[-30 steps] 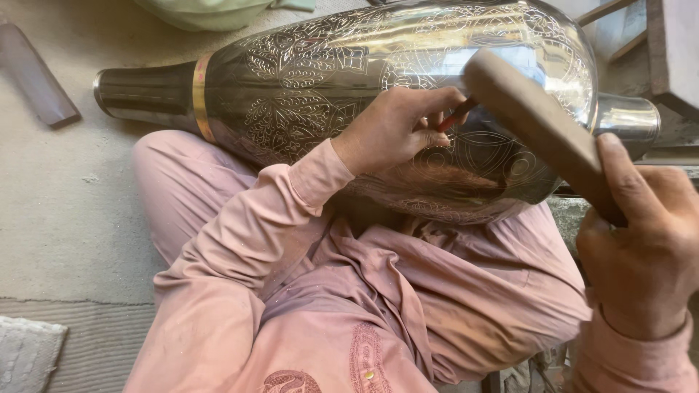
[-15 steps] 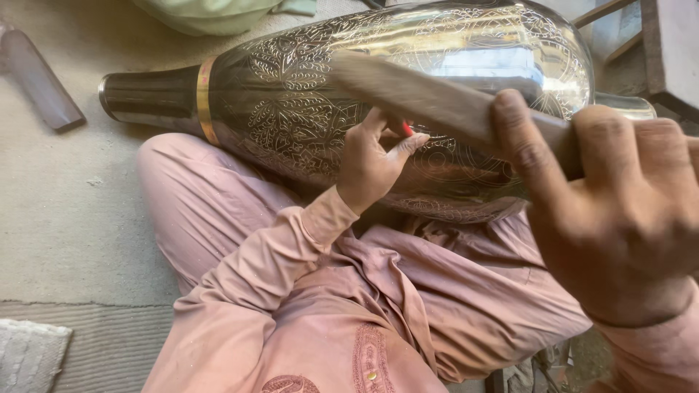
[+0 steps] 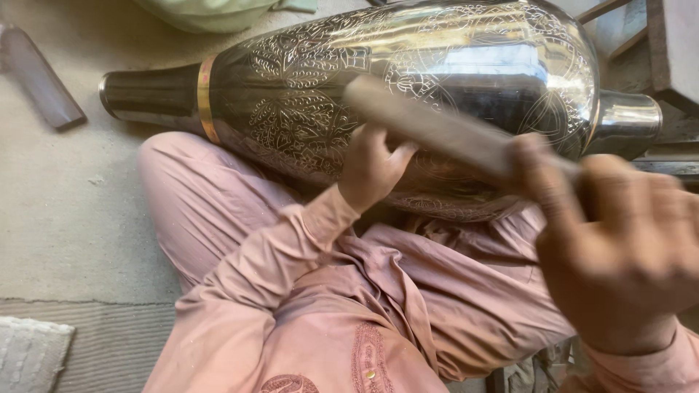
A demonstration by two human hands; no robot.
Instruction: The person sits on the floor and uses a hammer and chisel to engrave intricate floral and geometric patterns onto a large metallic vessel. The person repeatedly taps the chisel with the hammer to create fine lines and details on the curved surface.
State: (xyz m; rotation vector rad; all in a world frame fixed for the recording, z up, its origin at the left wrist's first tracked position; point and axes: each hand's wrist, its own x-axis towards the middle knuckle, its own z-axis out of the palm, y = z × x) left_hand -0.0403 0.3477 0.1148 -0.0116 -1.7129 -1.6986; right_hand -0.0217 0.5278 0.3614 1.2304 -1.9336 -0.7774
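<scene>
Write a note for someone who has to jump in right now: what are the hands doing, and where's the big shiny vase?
Left hand: pressed against the vase, fingers bunched; whether it pinches a small tool cannot be told.
Right hand: gripping a wooden stick, blurred, raised over the left hand.
Vase: lying on its side across the lap, neck to the left, base to the right.
Done: fine patterns already cover most of the visible body.
Left: the plain dark neck and base carry no pattern; what remains beyond that cannot be told.

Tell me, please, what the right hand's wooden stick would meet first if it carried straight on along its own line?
Probably the left hand, held against the engraved metal vase; depth is unclear under motion blur.
</scene>
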